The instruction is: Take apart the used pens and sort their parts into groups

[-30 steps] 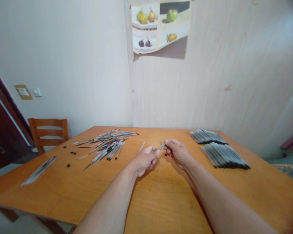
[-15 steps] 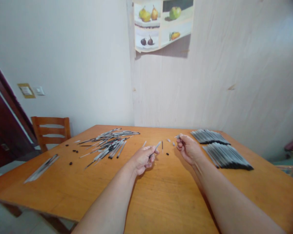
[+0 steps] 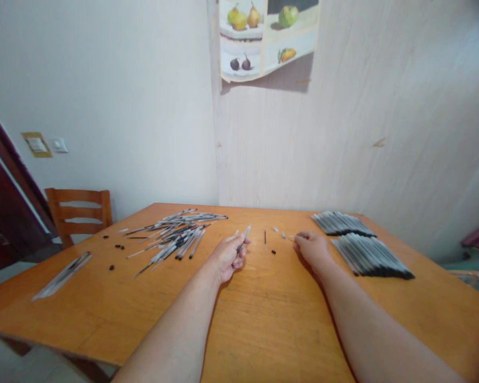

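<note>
Gripping a slim, see-through plastic pen with a dark lower end (image 3: 246, 233), the left hand (image 3: 229, 256) is holding it tilted above the varnished orange-brown wooden table (image 3: 263, 319). The right hand (image 3: 313, 249) is resting low at the tabletop, with a small, pale, see-through piece (image 3: 291, 237) showing at its fingertips (whether they are pinching it or only touching it, I cannot tell). Two small clear plastic bits (image 3: 283, 235) are lying near that piece, while a thin dark rod (image 3: 265, 237) and a small black plug (image 3: 273, 252) are lying between the hands. Loose clear-and-black pens (image 3: 187, 239) are lying heaped leftward; two rows of black-ended translucent pens (image 3: 369, 255) are lying rightward.
</note>
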Motion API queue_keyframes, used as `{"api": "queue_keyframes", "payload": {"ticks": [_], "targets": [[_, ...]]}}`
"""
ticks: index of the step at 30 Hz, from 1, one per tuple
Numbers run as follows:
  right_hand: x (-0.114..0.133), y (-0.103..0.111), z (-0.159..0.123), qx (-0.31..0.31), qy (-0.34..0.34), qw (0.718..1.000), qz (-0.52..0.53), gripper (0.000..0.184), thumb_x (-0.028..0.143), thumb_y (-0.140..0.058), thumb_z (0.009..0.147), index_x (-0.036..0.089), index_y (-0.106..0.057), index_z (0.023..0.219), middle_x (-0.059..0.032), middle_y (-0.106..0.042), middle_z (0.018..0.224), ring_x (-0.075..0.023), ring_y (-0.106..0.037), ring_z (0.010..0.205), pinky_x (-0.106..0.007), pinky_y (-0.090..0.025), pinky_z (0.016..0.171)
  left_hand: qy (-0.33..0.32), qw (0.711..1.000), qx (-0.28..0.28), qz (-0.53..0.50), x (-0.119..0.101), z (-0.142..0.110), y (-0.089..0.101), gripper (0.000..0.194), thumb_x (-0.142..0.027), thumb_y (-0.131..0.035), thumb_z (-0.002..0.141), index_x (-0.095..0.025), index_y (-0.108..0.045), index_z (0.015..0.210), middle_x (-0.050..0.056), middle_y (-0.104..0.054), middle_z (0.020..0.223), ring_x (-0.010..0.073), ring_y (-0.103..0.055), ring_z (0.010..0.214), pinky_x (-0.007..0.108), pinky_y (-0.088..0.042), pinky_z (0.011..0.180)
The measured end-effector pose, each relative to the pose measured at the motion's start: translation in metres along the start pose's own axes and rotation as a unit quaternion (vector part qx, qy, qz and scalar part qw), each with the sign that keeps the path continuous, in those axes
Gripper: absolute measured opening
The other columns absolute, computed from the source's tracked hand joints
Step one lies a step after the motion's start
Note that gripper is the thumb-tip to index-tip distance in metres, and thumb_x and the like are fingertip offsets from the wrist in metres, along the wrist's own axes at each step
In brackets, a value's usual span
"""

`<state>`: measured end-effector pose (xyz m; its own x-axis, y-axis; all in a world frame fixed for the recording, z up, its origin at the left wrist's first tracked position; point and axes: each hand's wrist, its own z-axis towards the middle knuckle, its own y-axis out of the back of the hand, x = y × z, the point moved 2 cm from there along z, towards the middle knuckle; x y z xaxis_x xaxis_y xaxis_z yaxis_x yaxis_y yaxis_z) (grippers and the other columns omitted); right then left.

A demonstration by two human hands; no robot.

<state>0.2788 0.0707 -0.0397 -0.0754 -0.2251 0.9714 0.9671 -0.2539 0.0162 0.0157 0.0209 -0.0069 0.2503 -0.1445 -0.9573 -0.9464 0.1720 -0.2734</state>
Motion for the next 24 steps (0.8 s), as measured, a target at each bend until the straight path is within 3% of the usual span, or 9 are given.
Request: {"api": "queue_keyframes", "payload": {"ticks": [2,4,9,12,17,24], "targets": [[0.0015,0.0022,-0.0007,-0.054,0.025,0.988,-0.146,0.01,0.02,-0.069,0.059,0.024,-0.062,0.054,-0.0026,-0.057,0.053,-0.0161,-0.048,0.055,-0.028,-0.026,0.049,0.007,1.0,-0.007,-0.009,-0.0004,0.0,0.0003,0.025,-0.039,-0.054,0.088,-0.015,-0.059,0.094,-0.007,-0.046,0.052,0.0024,-0.023,0.034,0.019,-0.016,0.04],[0.0046,0.0022,-0.0016,-0.078,0.03,0.955,-0.284,0.002,0.023,-0.069,0.061,0.024,-0.067,0.06,-0.0053,-0.063,0.062,-0.0188,-0.053,0.063,-0.029,-0.029,0.053,0.017,1.0,-0.013,-0.022,-0.0009,0.0006,0.0007,0.025,-0.037,-0.054,0.088,-0.014,-0.06,0.096,-0.006,-0.047,0.053,0.0027,-0.025,0.034,0.019,-0.015,0.04],[0.0086,-0.003,-0.0036,-0.037,-0.024,0.883,-0.467,0.02,0.034,-0.06,0.076,0.022,-0.073,0.085,-0.0099,-0.072,0.085,-0.0239,-0.063,0.081,-0.029,-0.035,0.059,0.033,0.998,-0.031,-0.046,-0.0022,0.0034,0.0026,0.023,-0.031,-0.051,0.085,-0.013,-0.061,0.097,-0.005,-0.049,0.052,0.0039,-0.026,0.033,0.02,-0.014,0.039],[0.0084,-0.0041,-0.003,-0.016,-0.037,0.869,-0.493,0.027,0.038,-0.055,0.081,0.023,-0.074,0.095,-0.0108,-0.073,0.095,-0.026,-0.065,0.09,-0.03,-0.039,0.063,0.03,0.997,-0.039,-0.054,-0.0024,0.0035,0.0034,0.023,-0.029,-0.05,0.083,-0.013,-0.061,0.096,-0.004,-0.049,0.052,0.0044,-0.027,0.034,0.021,-0.016,0.04],[0.0068,-0.0026,-0.0016,-0.014,-0.025,0.87,-0.492,0.033,0.038,-0.056,0.083,0.022,-0.073,0.106,-0.0125,-0.073,0.1,-0.0265,-0.065,0.096,-0.031,-0.044,0.07,0.02,0.997,-0.039,-0.06,-0.0018,0.0027,0.0044,0.024,-0.029,-0.05,0.081,-0.013,-0.061,0.096,-0.005,-0.049,0.053,0.0046,-0.029,0.034,0.021,-0.016,0.04],[0.009,-0.0037,-0.004,-0.021,-0.021,0.869,-0.495,0.03,0.031,-0.053,0.081,0.021,-0.073,0.1,-0.0131,-0.073,0.095,-0.0275,-0.066,0.091,-0.032,-0.044,0.067,0.007,0.997,-0.048,-0.063,-0.0004,0.0056,0.0066,0.025,-0.028,-0.051,0.08,-0.013,-0.061,0.097,-0.004,-0.052,0.054,0.0057,-0.032,0.034,0.02,-0.02,0.039]]}}
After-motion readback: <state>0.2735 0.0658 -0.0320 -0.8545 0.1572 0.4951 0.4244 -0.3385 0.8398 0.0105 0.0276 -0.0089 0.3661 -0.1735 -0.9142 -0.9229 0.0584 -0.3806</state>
